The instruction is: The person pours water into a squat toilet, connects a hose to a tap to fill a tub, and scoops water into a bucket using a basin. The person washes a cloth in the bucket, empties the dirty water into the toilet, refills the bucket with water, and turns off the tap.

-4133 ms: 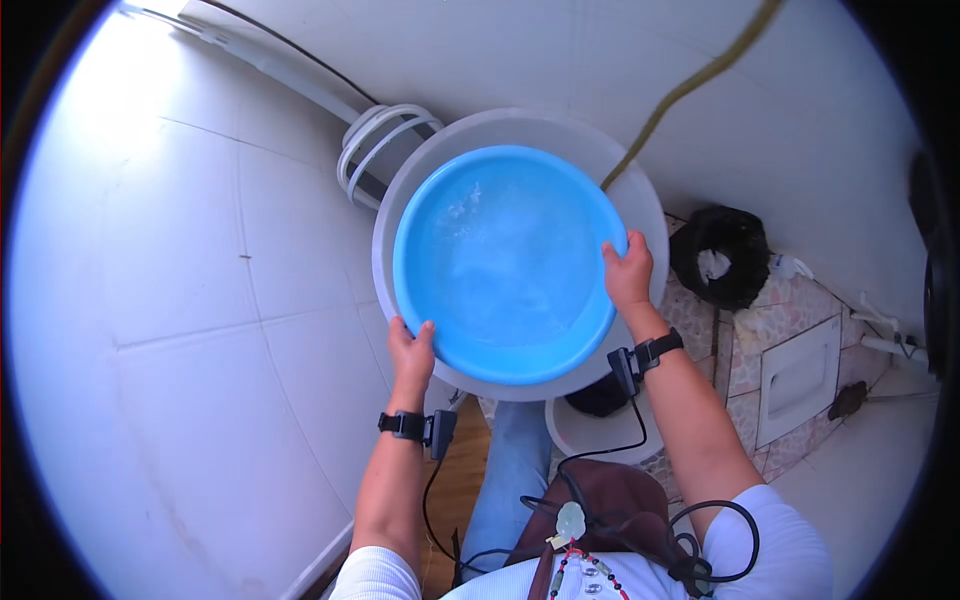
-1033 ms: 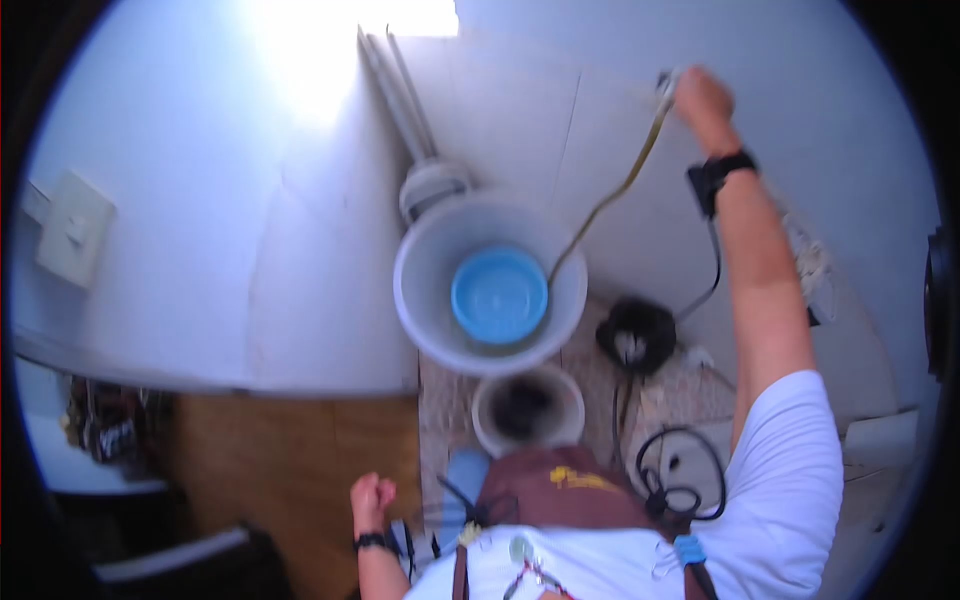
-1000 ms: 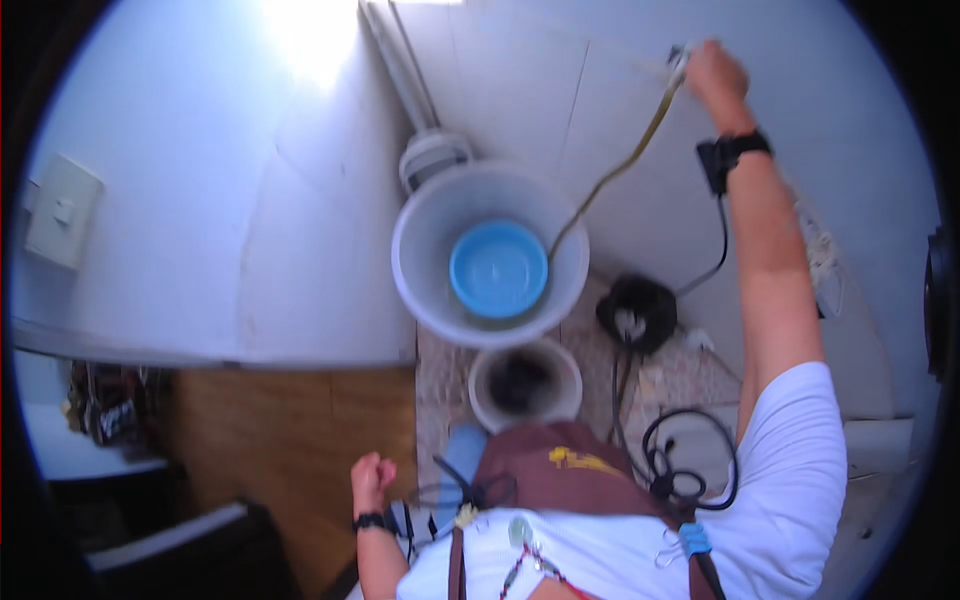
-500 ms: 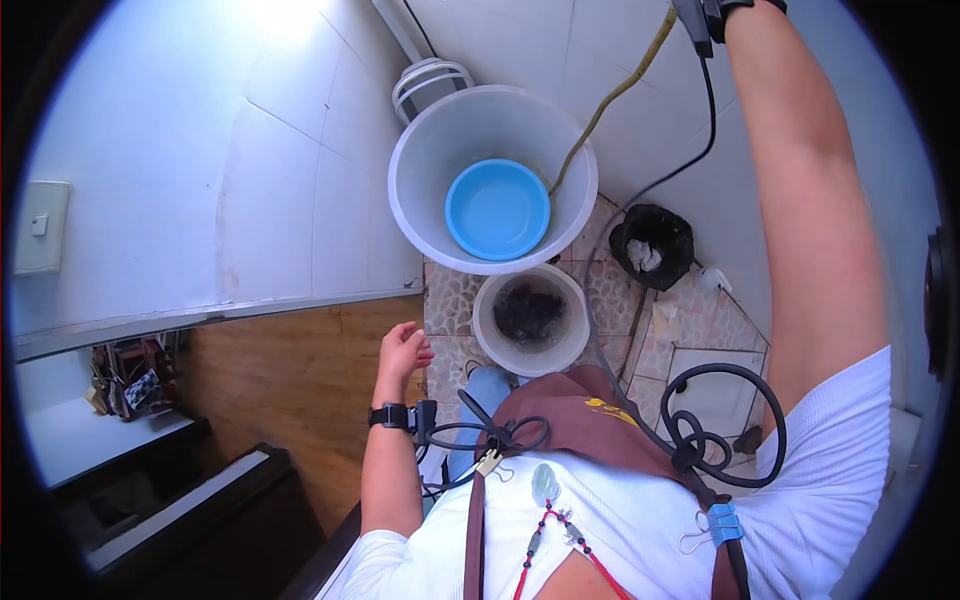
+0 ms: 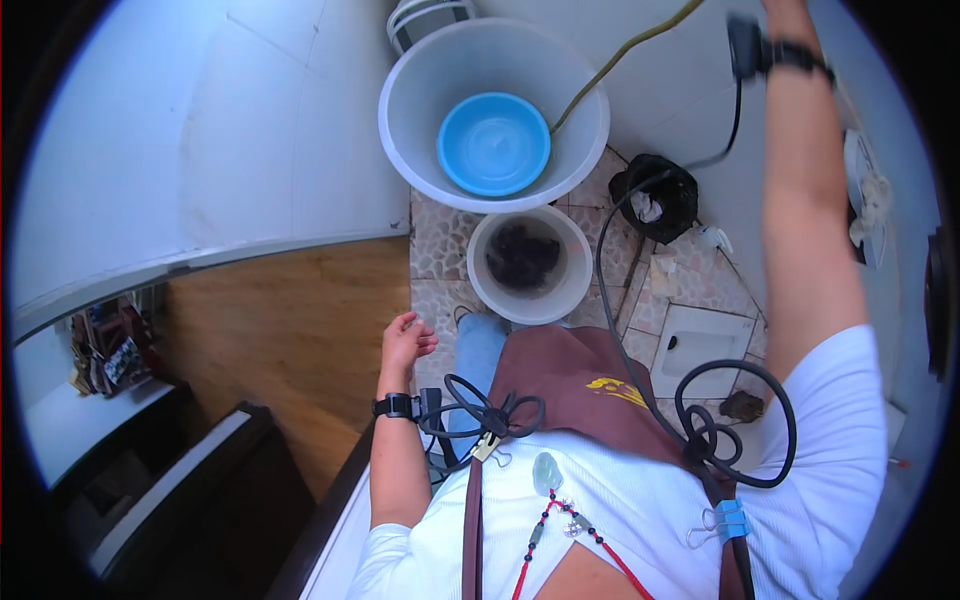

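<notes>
My left hand (image 5: 406, 342) hangs beside my body over the wooden floor, its fingers loosely apart and nothing in it. At the top edge of the view my right arm reaches up; only the wrist end of my right hand (image 5: 787, 5) shows, its fingers out of frame. A blue basin (image 5: 494, 145) sits inside a large pale tub (image 5: 420, 120). A yellowish hose (image 5: 620, 52) runs from the upper edge down into the tub. Just below the tub stands a smaller whitish bucket (image 5: 573, 280) holding a dark clump (image 5: 522, 256).
Right of the tub is a black-lined bin (image 5: 675, 200) with white paper inside. A squat toilet (image 5: 702, 345) is set in the tiled floor. Black cable loops (image 5: 735, 370) hang at my front. Dark furniture (image 5: 220, 500) stands at lower left.
Since the oldest frame, both hands have left the blue basin, which now sits lower in the tub. Lately the view has tilted down, and my right hand has passed almost out of the top edge.
</notes>
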`<state>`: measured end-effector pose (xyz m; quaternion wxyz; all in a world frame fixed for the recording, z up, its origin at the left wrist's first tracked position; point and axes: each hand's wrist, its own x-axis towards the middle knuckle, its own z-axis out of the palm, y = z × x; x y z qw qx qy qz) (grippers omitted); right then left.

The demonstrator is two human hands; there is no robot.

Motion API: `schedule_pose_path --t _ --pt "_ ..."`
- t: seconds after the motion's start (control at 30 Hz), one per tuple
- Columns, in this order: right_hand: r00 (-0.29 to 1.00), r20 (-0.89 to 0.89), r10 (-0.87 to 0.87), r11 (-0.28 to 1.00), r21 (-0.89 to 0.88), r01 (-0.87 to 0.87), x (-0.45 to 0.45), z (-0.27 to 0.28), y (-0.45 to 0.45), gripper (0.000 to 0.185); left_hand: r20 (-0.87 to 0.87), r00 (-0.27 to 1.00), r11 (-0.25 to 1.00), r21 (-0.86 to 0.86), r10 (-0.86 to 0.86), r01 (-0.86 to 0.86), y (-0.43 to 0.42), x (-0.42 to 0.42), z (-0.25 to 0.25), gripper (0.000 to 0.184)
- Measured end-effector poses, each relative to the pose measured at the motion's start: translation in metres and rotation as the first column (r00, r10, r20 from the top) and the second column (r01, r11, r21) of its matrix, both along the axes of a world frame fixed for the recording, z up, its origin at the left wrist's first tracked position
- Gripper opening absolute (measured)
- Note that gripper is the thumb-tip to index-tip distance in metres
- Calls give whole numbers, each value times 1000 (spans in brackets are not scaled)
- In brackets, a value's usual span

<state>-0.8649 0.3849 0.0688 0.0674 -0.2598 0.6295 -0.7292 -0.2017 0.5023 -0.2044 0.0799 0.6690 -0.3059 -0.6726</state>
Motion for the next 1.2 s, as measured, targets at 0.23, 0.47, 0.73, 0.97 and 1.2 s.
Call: schedule_pose_path --t 0.23,0.47,0.73,0.97,1.2 --pt "760 633 -149 788 540 -296 142 -361 163 41 85 995 963 259 55 -75 31 54 -114 32" --pt "611 648 -455 354 761 -543 238 -629 312 71 194 981 982 189 -13 -24 43 70 -178 31" --pt "144 959 -246 697 278 -660 248 -682 308 58 319 943 945 326 -96 -14 74 80 -220 27" --pt "262 944 -203 663 329 -672 253 -607 341 50 210 962 967 221 -175 128 63 68 -197 29" --pt "496 821 -282 736 517 -438 329 -514 330 36 77 980 968 192 -183 165 60 87 -148 32"
